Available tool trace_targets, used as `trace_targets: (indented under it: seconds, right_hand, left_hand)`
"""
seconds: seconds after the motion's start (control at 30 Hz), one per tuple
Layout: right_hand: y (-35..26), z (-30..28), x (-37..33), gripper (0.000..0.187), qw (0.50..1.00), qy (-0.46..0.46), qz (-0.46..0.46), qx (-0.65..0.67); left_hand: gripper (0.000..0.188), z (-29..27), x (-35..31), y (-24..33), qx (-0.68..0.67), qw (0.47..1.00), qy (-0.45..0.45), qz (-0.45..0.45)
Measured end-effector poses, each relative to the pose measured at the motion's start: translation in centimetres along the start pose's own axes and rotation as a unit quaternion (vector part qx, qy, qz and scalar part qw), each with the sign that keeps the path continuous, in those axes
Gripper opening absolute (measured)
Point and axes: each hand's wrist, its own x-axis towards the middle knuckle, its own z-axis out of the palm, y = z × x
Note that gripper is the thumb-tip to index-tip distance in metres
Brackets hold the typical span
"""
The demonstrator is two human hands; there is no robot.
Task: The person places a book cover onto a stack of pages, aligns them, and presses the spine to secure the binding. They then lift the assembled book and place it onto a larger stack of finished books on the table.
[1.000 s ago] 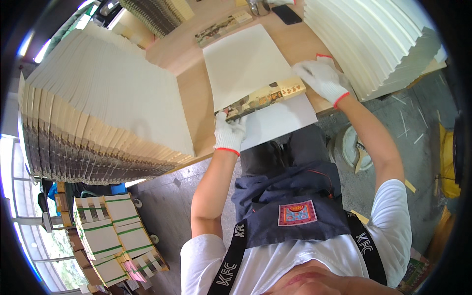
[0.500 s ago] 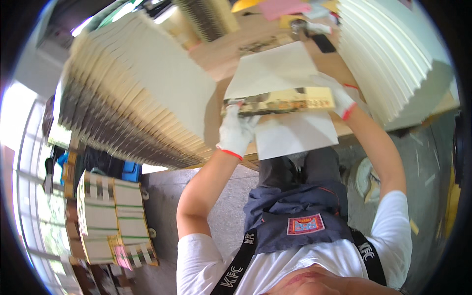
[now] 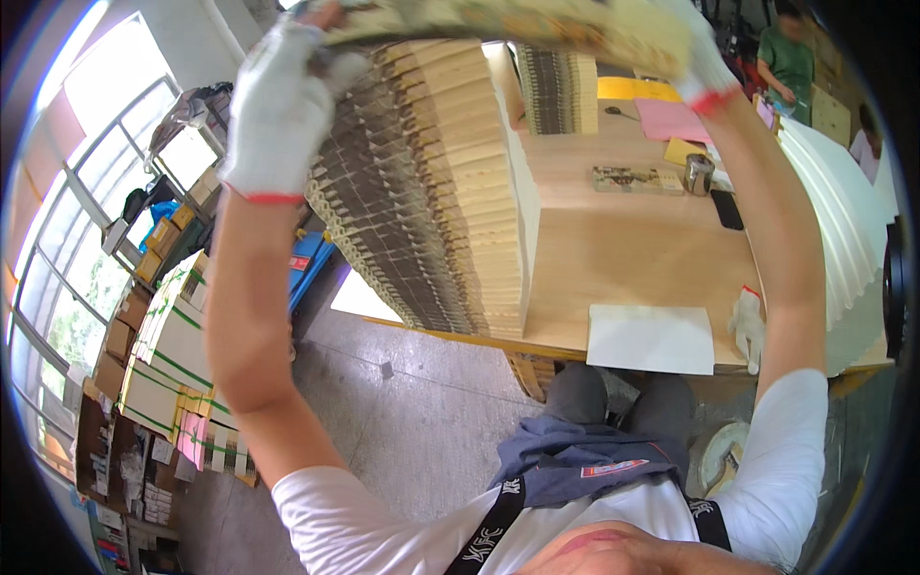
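Note:
Up at the top edge of the view, above the tall stack, I hold a long printed card piece (image 3: 498,21), cream with a dark patterned strip; its upper part is cut off by the frame. My left hand (image 3: 278,120), in a white knit glove with a red cuff, is closed on its left end. On the right end, my right hand (image 3: 707,65), gloved alike, grips it, fingers partly hidden. Below them rises the tall stack of similar card pieces (image 3: 431,192), with brown-patterned and cream edges. A white sheet (image 3: 652,340) lies at the table's front edge.
Right of the wooden table (image 3: 613,259) stand fanned white sheets (image 3: 834,201). On it lie a loose white glove (image 3: 747,331), phone (image 3: 726,209), metal cup (image 3: 699,174), small printed piece (image 3: 637,180) and pink paper (image 3: 671,120). Behind is another stack (image 3: 556,91). A person in green (image 3: 788,65) stands far right.
Both hands have lifted the printed card piece from the front of the table, up and leftward over the tall stack. The white sheet at the front edge stays behind.

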Motion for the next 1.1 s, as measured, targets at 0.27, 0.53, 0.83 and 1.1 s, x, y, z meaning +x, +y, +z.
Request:
trace_targets:
  seconds: [0.27, 0.53, 0.83, 1.1]
  right_hand:
    - [13.1, 5.0, 16.8, 0.038, 0.963, -0.146, 0.218, 0.055]
    - [13.0, 4.0, 11.2, 0.032, 0.879, -0.099, 0.281, -0.373]
    - [14.6, 3.8, 11.9, 0.044, 0.872, -0.093, 0.253, -0.409]
    - [7.6, -3.6, 0.3, 0.069, 0.88, -0.029, 0.322, -0.348]
  left_hand:
    - [0.032, -6.1, 8.7, 3.2, 0.218, 0.959, 0.144, -0.113]
    - [0.064, -10.2, 6.8, -1.2, 0.547, 0.816, 0.037, -0.184]
    - [0.067, -11.3, 7.1, -1.3, 0.609, 0.774, 0.064, -0.16]
    - [0.054, 5.4, -2.0, -6.0, 0.291, 0.906, 0.039, 0.305]
